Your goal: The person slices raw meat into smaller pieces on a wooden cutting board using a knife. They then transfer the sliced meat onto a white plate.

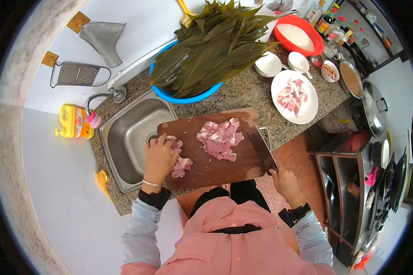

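Note:
A brown wooden cutting board (215, 171) lies across the counter edge and the right part of the sink. At its left end my left hand (159, 158) is closed over a small group of raw meat pieces (182, 167), its fingers bent onto them. A larger heap of cut pink meat (220, 139) sits in the middle of the board. My right hand (287, 183) grips the handle of a cleaver (260, 149), whose dark blade lies along the board's right end, apart from the heap.
Left of the board is a steel sink (131, 137) with a faucet (117, 95). Behind stands a blue basin (183, 98) heaped with long green leaves (206, 50). A white plate of meat strips (291, 115), bowls and a red basin of rice (319, 43) stand at the back right.

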